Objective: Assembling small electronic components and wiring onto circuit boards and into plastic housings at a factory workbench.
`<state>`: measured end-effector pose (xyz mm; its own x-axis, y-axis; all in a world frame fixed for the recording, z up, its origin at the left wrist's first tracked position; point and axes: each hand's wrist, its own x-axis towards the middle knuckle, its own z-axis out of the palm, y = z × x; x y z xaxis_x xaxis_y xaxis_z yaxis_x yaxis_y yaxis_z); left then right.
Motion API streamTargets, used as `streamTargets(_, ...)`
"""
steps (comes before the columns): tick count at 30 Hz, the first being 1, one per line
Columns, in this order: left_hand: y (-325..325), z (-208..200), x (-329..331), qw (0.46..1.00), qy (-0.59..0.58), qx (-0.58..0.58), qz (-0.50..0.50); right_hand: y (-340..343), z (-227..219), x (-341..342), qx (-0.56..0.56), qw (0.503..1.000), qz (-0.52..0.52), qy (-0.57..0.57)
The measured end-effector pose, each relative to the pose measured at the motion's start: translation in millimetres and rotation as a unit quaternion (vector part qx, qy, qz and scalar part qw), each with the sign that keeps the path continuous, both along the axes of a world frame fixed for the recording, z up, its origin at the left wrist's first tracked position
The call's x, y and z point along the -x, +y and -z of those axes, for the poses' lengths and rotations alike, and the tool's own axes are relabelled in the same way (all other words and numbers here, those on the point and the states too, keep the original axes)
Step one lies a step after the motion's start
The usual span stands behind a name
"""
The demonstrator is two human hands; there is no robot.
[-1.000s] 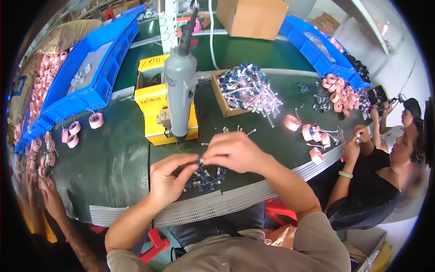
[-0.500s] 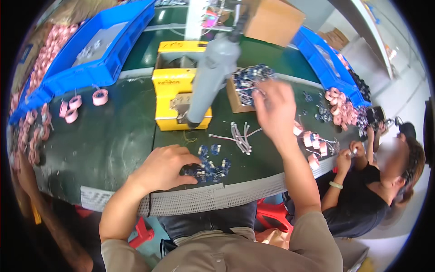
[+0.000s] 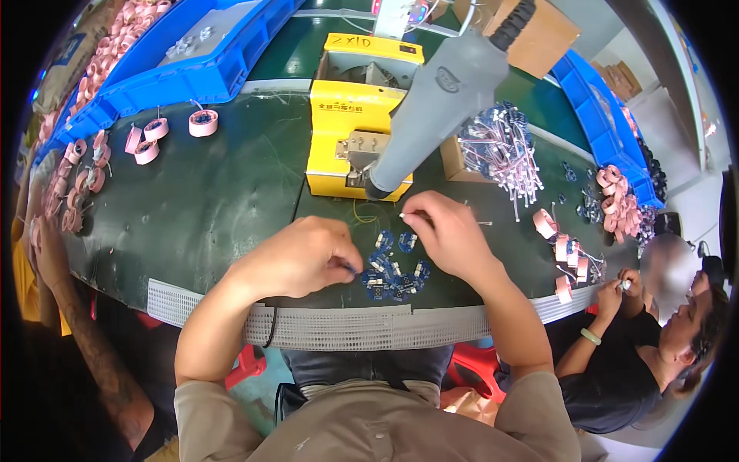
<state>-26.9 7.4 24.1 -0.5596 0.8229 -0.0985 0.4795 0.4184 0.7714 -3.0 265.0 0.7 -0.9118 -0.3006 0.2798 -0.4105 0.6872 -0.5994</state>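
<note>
My left hand point(image 3: 304, 258) is closed in a pinch, with the dark blue edge of a small circuit board point(image 3: 350, 268) showing at its fingertips. Beside it on the green bench lies a loose pile of blue circuit boards point(image 3: 396, 279) with white sockets. Just beyond the pile, my right hand point(image 3: 450, 235) pinches a small white connector point(image 3: 402, 216). A thin wire end point(image 3: 485, 223) pokes out past that hand; whether it belongs to the connector I cannot tell. Most of what lies under the right hand is hidden.
A yellow machine point(image 3: 350, 138) stands ahead, with a thick grey arm point(image 3: 439, 108) slanting before it. Wired boards point(image 3: 504, 150) spill from a cardboard box point(image 3: 459, 163). Pink coils point(image 3: 203, 123) lie on both sides, near blue bins point(image 3: 208, 73). A co-worker's hands point(image 3: 627, 285) work at right.
My right hand has come back from the box toward the board pile and now pinches a white connector. My left hand has lifted off the pile with a board. The view has shifted.
</note>
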Motion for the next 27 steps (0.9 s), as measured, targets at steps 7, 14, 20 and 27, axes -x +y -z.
streamTargets(7, 17, 24, -8, 0.864, -0.311, -0.331, -0.216, -10, -6, -25, 0.280, 0.959, -0.015, -0.049)
streamTargets(14, 34, 29, -26, 0.863, -0.268, -0.364, -0.224, -10, -1, -25, 0.183, 0.982, -0.024, -0.039)
streamTargets(20, 34, 41, -23, 0.824, -0.297, -0.397, -0.273, -14, -1, -24, 0.160, 0.987, -0.011, -0.024)
streamTargets(27, 36, 42, -25, 0.823, -0.318, -0.397, -0.255, -15, -1, -23, 0.199, 0.980, 0.007, -0.023)
